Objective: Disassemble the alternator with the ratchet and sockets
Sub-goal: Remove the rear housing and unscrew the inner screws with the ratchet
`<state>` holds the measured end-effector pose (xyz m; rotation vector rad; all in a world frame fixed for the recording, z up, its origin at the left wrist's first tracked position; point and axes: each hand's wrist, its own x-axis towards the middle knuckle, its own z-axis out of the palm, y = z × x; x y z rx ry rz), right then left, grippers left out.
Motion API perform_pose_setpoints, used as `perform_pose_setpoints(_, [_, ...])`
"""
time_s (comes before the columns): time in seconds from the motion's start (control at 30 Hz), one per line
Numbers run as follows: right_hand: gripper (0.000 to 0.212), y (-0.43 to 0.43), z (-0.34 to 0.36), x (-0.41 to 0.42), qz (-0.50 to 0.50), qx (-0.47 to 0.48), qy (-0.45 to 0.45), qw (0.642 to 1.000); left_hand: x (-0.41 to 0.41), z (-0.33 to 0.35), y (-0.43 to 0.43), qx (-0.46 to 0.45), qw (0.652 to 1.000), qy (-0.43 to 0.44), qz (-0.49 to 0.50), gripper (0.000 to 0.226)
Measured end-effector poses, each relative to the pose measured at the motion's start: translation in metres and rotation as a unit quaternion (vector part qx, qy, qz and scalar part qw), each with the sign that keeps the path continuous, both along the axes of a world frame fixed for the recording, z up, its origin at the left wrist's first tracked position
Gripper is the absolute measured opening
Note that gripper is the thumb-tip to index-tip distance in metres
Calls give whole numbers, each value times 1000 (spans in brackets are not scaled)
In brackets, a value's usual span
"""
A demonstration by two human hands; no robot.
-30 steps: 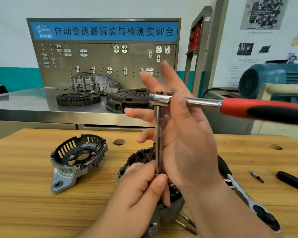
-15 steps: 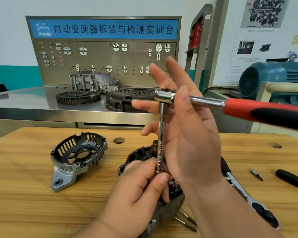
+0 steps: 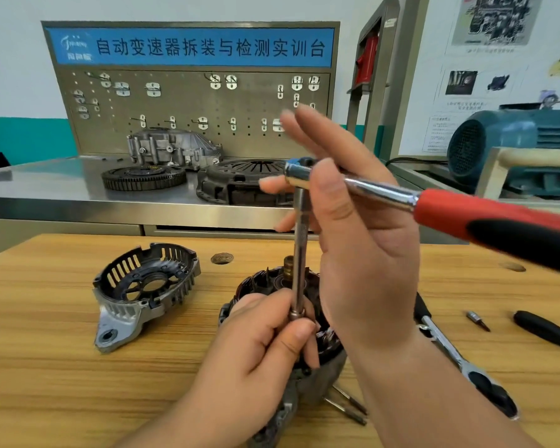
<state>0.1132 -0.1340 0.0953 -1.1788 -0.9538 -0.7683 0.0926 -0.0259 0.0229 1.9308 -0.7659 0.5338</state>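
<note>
Wood bench (image 3: 46,367), L hand (image 3: 256,360) pinches ext bar (image 3: 299,253), R hand (image 3: 369,270) holds ratchet (image 3: 466,215)

Person, partial view. Left hand (image 3: 259,347) and right hand (image 3: 366,260): both bare. Forearms: bare up to the frame edge. Fingernails: short, plain, unpainted, as seen on the left thumb.
</note>
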Motion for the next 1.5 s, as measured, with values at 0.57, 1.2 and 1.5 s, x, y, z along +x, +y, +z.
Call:
perform_pose_setpoints(0.57, [29, -9, 7, 22, -17, -194, 201, 960, 3, 4, 3, -24, 998, 34, -41, 25])
perform_pose_setpoints(1.2, [37, 3, 4, -4, 151, 3, 119, 981, 2, 1, 1, -28, 999, 18, -39, 28])
perform_pose_setpoints(1.5, [102, -5, 9, 9, -114, -211, 90, 967, 4, 0, 2, -24, 999, 10, -27, 28])
